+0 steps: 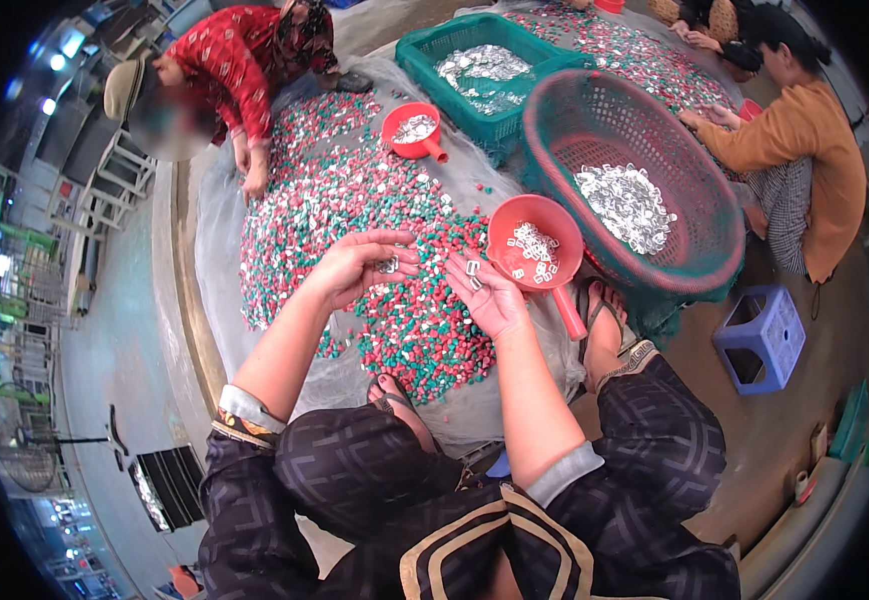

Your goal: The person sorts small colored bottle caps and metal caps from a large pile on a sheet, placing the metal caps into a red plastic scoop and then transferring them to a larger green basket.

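Sorting is judged in hand: left hand (366,264) and right hand (495,304), loosely cupped, each hold pale pieces (473,270), seemingly buckles, above the mixed heap (419,345); next move calls for careful release.

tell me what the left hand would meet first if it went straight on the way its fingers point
The left hand would probably meet the right hand first, across a small gap. Depth is unclear, so it might pass above, with the nearer red scoop beyond.
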### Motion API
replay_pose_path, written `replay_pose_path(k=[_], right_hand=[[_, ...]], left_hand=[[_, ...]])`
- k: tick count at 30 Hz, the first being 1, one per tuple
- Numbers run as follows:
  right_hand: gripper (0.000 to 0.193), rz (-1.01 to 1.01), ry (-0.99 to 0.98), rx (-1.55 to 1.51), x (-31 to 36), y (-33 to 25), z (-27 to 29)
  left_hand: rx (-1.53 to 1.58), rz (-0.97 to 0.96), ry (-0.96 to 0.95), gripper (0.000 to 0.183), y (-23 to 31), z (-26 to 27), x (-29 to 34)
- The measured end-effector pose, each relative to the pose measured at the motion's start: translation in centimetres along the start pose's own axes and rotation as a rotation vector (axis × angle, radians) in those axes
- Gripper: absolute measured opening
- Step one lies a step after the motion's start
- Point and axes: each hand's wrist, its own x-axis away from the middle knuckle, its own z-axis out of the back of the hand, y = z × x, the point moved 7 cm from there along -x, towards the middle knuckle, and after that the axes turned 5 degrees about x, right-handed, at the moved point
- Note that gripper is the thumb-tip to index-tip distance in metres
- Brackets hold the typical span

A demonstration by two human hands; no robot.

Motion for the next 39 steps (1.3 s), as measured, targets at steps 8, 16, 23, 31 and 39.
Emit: replay_pose_path(k=[8, 16, 23, 31, 39], right_hand=[[0.041, -0.034, 0.039, 0.19, -0.5, -0.4, 0.1], [0.049, -0.028, 0.049, 0.61, -1.0, -2.2, -1.2], [0.055, 0.046, 0.09, 0.231, -0.9, -4.5, -0.4], [0.076, 0.122, -0.091, -0.146, -0.5, -7.1, -0.8], [0.055, 0.081, 0.126, -0.112, -0.7, -5.6, 1.9]], left_hand=[[-0.813, -0.044, 0.138, 0.022, 1.7, -2.9, -3.6], [-1.038, -0.031, 0.041, 0.022, -2.8, -2.7, -10.0], [-0.448, -0.152, 0.589, 0.015, 8.0, 3.8, -13.8], [0.037, -0.002, 0.398, 0.021, 6.2, 2.9, -15.0], [0.008, 0.1, 0.312, 0.033, 1.1, 3.0, -14.0]])
